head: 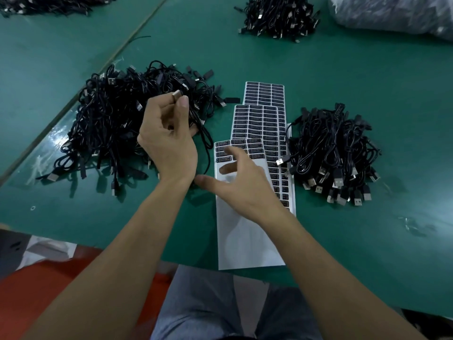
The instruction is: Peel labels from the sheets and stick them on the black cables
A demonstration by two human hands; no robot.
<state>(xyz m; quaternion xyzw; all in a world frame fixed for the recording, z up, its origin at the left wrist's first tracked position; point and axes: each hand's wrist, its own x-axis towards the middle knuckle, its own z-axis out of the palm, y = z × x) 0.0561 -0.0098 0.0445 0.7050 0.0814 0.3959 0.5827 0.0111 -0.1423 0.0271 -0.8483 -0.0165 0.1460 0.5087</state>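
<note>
My left hand [169, 141] is raised over the table and pinches a black cable [207, 138] by its metal plug, the cord looping down to the right of the wrist. A large heap of black cables [110, 119] lies behind that hand. My right hand [242, 182] hovers with fingers spread over the nearest label sheet [245, 241], whose lower part is bare white backing with a few black labels [255, 146] left at the top. Two more label sheets [264, 119] overlap behind it.
A second heap of black cables [333, 153] lies right of the sheets. Further cable heaps [279, 15] sit at the back, beside a clear plastic bag [397, 13] in the far right corner. The green table's front edge [122, 246] runs above my lap.
</note>
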